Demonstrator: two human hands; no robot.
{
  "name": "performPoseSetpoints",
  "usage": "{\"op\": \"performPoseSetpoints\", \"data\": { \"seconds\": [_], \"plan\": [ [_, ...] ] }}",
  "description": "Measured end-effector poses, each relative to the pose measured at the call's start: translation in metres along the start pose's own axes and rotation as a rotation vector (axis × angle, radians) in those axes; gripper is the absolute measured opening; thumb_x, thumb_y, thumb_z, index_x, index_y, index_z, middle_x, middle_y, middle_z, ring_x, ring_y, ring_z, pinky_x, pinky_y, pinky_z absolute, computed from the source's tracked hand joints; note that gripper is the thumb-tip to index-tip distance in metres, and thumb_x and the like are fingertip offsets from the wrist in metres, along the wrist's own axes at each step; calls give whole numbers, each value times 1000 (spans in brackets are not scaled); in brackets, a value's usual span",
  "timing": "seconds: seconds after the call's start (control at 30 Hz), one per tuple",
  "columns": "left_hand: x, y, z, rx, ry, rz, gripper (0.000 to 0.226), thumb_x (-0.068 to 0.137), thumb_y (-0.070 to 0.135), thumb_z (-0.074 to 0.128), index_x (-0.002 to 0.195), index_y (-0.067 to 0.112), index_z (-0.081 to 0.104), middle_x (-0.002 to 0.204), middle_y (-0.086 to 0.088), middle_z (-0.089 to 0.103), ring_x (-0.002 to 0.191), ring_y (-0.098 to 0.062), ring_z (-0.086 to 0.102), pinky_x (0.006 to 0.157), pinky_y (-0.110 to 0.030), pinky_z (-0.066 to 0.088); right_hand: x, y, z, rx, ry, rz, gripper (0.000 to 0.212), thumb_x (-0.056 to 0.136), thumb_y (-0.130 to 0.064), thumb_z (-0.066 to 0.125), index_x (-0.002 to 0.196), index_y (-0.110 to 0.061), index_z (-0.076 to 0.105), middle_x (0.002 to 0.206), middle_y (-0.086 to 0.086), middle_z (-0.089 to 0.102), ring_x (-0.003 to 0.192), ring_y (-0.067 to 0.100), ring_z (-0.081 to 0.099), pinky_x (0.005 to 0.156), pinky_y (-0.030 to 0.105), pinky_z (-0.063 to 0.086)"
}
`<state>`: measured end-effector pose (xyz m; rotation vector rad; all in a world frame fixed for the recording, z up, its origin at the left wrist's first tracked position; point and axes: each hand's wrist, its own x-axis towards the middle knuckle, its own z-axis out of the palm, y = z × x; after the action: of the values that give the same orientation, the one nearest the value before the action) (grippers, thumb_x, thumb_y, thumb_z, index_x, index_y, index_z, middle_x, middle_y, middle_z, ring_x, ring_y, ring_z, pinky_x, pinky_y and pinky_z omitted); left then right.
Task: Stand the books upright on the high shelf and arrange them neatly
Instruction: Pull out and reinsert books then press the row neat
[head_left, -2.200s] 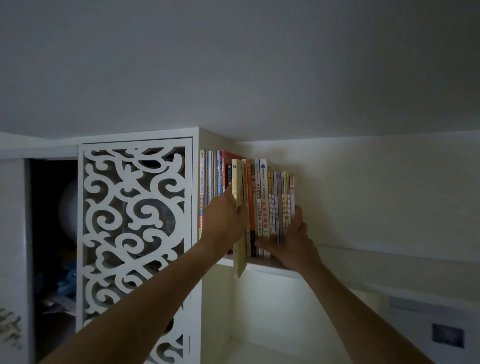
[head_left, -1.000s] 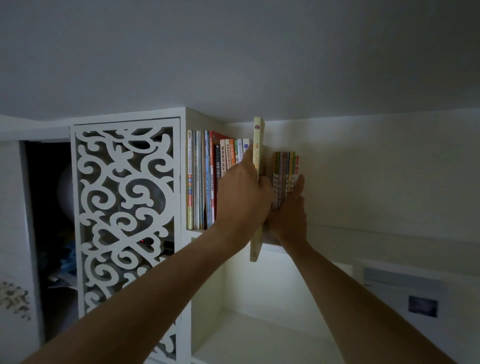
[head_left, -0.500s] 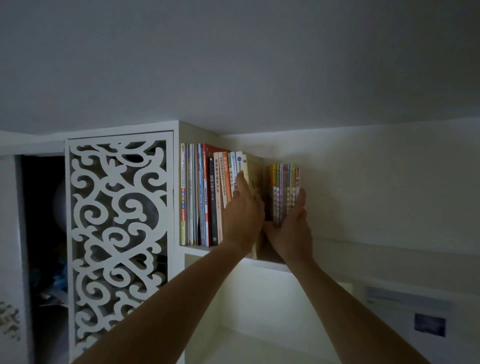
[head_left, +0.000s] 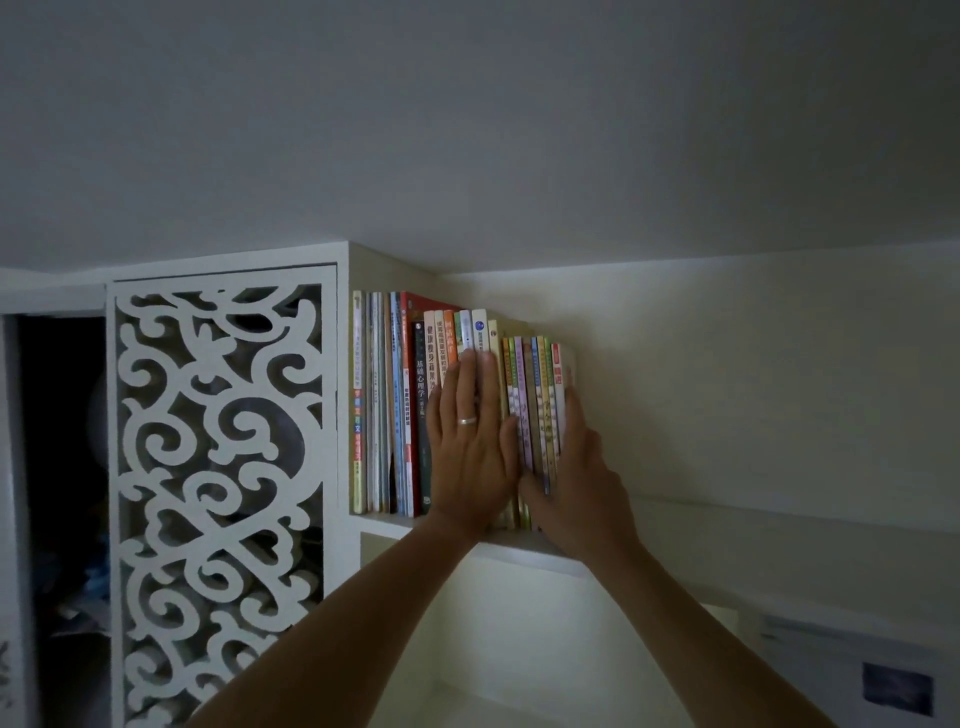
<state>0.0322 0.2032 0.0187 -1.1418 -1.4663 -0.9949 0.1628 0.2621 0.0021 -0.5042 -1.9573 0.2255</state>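
A row of upright books fills the high white shelf just under the ceiling. Tall thin books stand at the left, shorter colourful ones at the right end. My left hand, a ring on one finger, lies flat with straight fingers against the spines in the middle of the row. My right hand presses flat against the right side of the last book, its thumb across the lower spines. The pale yellow book stands in the row beside my left fingers, mostly hidden.
A white cabinet with a scroll-cut lattice door adjoins the shelf on the left, with a dark open compartment beyond it. The ceiling is close above the books. A lower shelf opening lies beneath, and a white ledge runs right.
The pale yellow book, held out and raised by my left hand a second ago, now stands in the row. My left hand has let go and flattened on the spines; my right hand stays at the end.
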Motion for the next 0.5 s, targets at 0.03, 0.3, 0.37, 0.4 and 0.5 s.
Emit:
{"op": "performPoseSetpoints", "data": {
  "seconds": [0.03, 0.3, 0.37, 0.4, 0.5],
  "plan": [
    [0, 0, 0, -19, 5, 4, 66, 106, 40, 21, 163, 5, 19, 172, -13, 10, 160, -27, 8, 126, -56, 18, 1, 0, 0, 7, -20, -11, 105, 90, -59, 64, 161, -30, -9, 148, 9, 42, 114, 24, 63, 75, 26, 50],
    [-3, -7, 2, -117, 62, -11, 61, 107, 37, 28, 163, 14, 27, 171, -8, 20, 160, -22, 10, 127, -52, 12, 4, 12, 2, 143, -162, -25, 134, 72, -54, 85, 159, -34, -15, 158, 3, 27, 134, 25, 48, 97, 47, 56],
    [-3, -10, 3, -87, 57, 6, 59, 109, 38, 25, 163, 14, 26, 170, -9, 21, 160, -22, 11, 128, -49, 10, 5, 12, 3, 139, -152, 4, 137, 69, -51, 89, 160, -34, -12, 157, 3, 29, 134, 23, 49, 97, 45, 55],
    [-3, -11, 4, -63, 49, 20, 59, 110, 38, 21, 163, 14, 25, 170, -10, 22, 160, -23, 12, 128, -50, 11, 6, 12, 2, 153, -137, 14, 137, 67, -50, 90, 160, -36, -10, 156, 2, 31, 133, 23, 49, 98, 46, 55],
    [-2, -12, 4, -9, 22, 50, 60, 110, 39, 14, 163, 12, 22, 169, -14, 23, 159, -26, 15, 128, -52, 15, 8, 12, 2, 225, -140, 28, 137, 64, -51, 91, 159, -41, -6, 153, 1, 36, 134, 22, 48, 100, 51, 53]
  ]
}}
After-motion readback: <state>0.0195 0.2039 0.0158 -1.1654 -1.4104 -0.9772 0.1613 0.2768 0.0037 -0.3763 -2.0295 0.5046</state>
